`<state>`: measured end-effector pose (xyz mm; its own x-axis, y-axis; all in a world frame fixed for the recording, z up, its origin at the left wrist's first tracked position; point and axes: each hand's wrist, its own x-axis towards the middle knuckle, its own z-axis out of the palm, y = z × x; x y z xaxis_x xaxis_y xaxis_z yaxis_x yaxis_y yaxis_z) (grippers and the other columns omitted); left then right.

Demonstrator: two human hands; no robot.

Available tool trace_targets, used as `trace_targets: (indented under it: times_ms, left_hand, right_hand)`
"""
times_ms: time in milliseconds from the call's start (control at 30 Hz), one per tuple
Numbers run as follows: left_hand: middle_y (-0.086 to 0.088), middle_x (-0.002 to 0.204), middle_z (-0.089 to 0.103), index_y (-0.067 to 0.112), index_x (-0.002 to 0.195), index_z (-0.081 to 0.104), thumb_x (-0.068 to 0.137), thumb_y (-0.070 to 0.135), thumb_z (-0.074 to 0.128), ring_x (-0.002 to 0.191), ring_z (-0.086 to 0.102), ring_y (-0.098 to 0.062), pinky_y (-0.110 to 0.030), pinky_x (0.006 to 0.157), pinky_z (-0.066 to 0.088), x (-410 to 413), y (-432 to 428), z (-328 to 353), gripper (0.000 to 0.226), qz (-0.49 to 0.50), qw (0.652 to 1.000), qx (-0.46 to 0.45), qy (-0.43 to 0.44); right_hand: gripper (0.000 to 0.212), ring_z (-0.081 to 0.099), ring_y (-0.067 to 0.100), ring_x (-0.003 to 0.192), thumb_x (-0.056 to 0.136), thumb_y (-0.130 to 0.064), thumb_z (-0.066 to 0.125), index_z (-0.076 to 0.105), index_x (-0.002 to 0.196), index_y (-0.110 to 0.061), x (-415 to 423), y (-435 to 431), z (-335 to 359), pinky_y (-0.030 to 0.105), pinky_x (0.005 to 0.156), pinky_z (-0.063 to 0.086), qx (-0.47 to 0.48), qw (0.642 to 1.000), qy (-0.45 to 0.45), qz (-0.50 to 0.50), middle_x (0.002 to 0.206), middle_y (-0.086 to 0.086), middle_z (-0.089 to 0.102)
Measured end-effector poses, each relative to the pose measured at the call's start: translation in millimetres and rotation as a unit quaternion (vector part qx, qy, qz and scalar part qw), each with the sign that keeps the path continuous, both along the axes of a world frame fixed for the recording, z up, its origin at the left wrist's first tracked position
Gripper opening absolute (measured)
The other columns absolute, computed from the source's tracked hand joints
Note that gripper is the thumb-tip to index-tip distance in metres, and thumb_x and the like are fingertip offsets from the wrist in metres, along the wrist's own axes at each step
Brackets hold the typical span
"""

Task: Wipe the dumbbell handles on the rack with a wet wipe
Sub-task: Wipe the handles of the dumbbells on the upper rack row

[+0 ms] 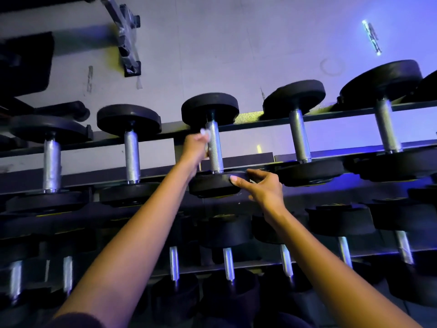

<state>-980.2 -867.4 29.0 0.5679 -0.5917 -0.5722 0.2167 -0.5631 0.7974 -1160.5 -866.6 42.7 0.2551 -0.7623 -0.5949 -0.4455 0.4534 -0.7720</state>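
The left hand pinches a limp wipe against the rough handle; the right hand grips the heavy dumbbell by its end.

Nothing readable here, tbh. The near heads of the dumbbells have some yellowish markings on their end faces, but they're seen edge-on, dark and blurry, so not one letter or digit comes through. Same with the little yellow mark on the rack.
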Motion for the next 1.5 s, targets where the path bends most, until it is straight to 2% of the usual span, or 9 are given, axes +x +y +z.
trace_targets:
  times_ms: [67, 167, 400, 533, 667, 867, 1033, 1367, 1500]
  left_hand:
    - [-0.003, 0.061, 0.042, 0.012, 0.069, 0.055, 0.094, 0.021, 0.05, 0.062, 0.041, -0.019, -0.026, 0.059, 0.038, -8, 15, -3, 0.027, -0.046, 0.992, 0.055, -0.104]
    - [-0.011, 0.061, 0.054, 0.005, 0.064, 0.062, 0.085, 0.024, 0.063, 0.061, 0.045, -0.023, -0.027, 0.057, 0.035, -17, 20, 1, 0.029, -0.041, 0.973, 0.078, -0.214]
    - [-0.011, 0.078, 0.067, 0.011, 0.069, 0.068, 0.077, 0.015, 0.07, 0.074, 0.058, -0.027, -0.026, 0.064, 0.039, -19, 27, 28, 0.009, -0.046, 0.955, 0.061, -0.288]
    - [-0.005, 0.072, 0.059, 0.017, 0.06, 0.06, 0.077, 0.016, 0.071, 0.071, 0.055, -0.023, -0.027, 0.062, 0.041, -21, 35, 36, 0.02, -0.068, 0.962, 0.038, -0.262]
    - [-0.002, 0.069, 0.054, 0.003, 0.076, 0.068, 0.077, 0.012, 0.071, 0.064, 0.046, -0.01, -0.011, 0.045, 0.032, -30, 40, 48, 0.01, -0.095, 0.97, -0.036, -0.222]
    - [0.009, 0.057, 0.053, 0.006, 0.074, 0.066, 0.079, 0.01, 0.071, 0.058, 0.046, -0.007, -0.022, 0.055, 0.037, -50, 44, 70, 0.008, -0.081, 0.978, -0.153, -0.113]
    - [-0.01, 0.09, 0.058, 0.007, 0.093, 0.063, 0.086, 0.009, 0.064, 0.073, 0.059, -0.021, -0.029, 0.058, 0.057, -79, 36, 82, 0.007, -0.088, 0.979, -0.181, 0.018]
    - [-0.009, 0.093, 0.062, 0.008, 0.09, 0.055, 0.083, 0.006, 0.067, 0.08, 0.064, -0.025, -0.044, 0.071, 0.058, -127, 9, 76, 0.014, -0.056, 0.983, -0.166, 0.048]
    - [-0.012, 0.1, 0.063, 0.007, 0.087, 0.058, 0.081, 0.005, 0.069, 0.086, 0.065, -0.027, -0.035, 0.058, 0.059, -150, -13, 77, 0.013, -0.057, 0.983, -0.175, 0.028]
  right_hand:
    - [0.111, 0.059, 0.02, 0.112, 0.027, -0.066, 0.073, 0.061, 0.122, -0.009, 0, -1, 1, 0.047, 0.093, 0.051, -0.001, 1.0, -0.004, 0.009, 0.12, 0.007, 0.065]
    - [0.093, 0.059, 0.021, 0.113, 0.045, -0.054, 0.083, 0.061, 0.123, -0.009, 0, -2, 0, 0.045, 0.095, 0.05, 0.001, 1.0, 0.007, 0.012, 0.12, 0.008, 0.065]
    - [0.066, 0.061, 0.023, 0.109, 0.066, -0.042, 0.082, 0.063, 0.119, -0.007, -1, 3, 5, 0.047, 0.092, 0.05, -0.036, 0.999, 0.014, 0.037, 0.116, 0.008, 0.066]
    - [0.052, 0.057, 0.022, 0.115, 0.082, -0.036, 0.069, 0.059, 0.123, -0.006, -6, 8, 16, 0.034, 0.097, 0.043, -0.059, 0.993, 0.015, 0.1, 0.121, 0.006, 0.062]
    - [0.04, 0.059, 0.017, 0.096, 0.087, -0.036, 0.064, 0.067, 0.109, -0.003, -18, 10, 28, 0.026, 0.078, 0.041, -0.067, 0.991, 0.035, 0.108, 0.104, 0.01, 0.068]
    - [0.032, 0.06, 0.016, 0.081, 0.089, -0.031, 0.063, 0.071, 0.098, -0.001, -31, 10, 46, 0.032, 0.077, 0.048, -0.083, 0.994, 0.016, 0.063, 0.095, 0.01, 0.069]
    - [0.027, 0.05, 0.021, 0.074, 0.088, -0.034, 0.064, 0.066, 0.081, -0.008, -46, 6, 57, 0.032, 0.069, 0.042, -0.091, 0.996, -0.016, -0.003, 0.082, 0.013, 0.059]
    - [0.026, 0.048, 0.017, 0.072, 0.089, -0.026, 0.063, 0.067, 0.089, -0.001, -98, -15, 68, 0.025, 0.06, 0.04, -0.09, 0.991, -0.057, -0.08, 0.084, 0.011, 0.057]
    - [0.02, 0.053, 0.018, 0.076, 0.089, -0.026, 0.063, 0.065, 0.074, -0.013, -121, -40, 65, 0.026, 0.064, 0.042, -0.099, 0.991, -0.062, -0.065, 0.084, 0.011, 0.061]
